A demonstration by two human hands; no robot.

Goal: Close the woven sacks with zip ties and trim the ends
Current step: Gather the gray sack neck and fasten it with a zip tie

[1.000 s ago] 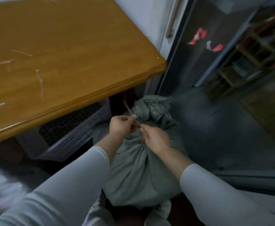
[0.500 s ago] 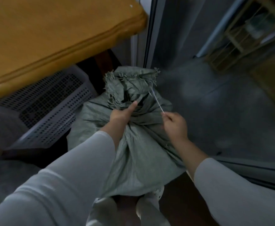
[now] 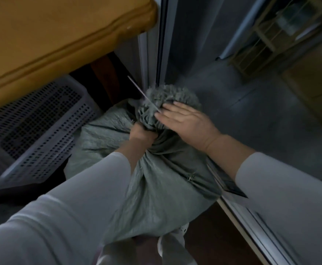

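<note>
A grey-green woven sack (image 3: 156, 180) stands on the floor between my arms, its mouth gathered into a frayed bunch (image 3: 167, 96). A thin pale zip tie (image 3: 143, 94) sticks up and to the left from the bunched neck. My left hand (image 3: 141, 133) grips the sack's neck from below, fingers partly hidden in the cloth. My right hand (image 3: 183, 119) lies over the right side of the bunch with fingers straight, fingertips touching the base of the zip tie's tail.
A wooden table (image 3: 51, 35) overhangs at the upper left. A white perforated plastic basket (image 3: 39, 127) sits under it. A sliding door frame (image 3: 160, 44) and its floor track (image 3: 251, 222) run beside the sack. Wooden shelving (image 3: 282, 35) stands at the far right.
My right hand has let go of the zip tie's tail and moved left onto the bunched top. The tail now points up-left instead of right. My left hand stays on the neck.
</note>
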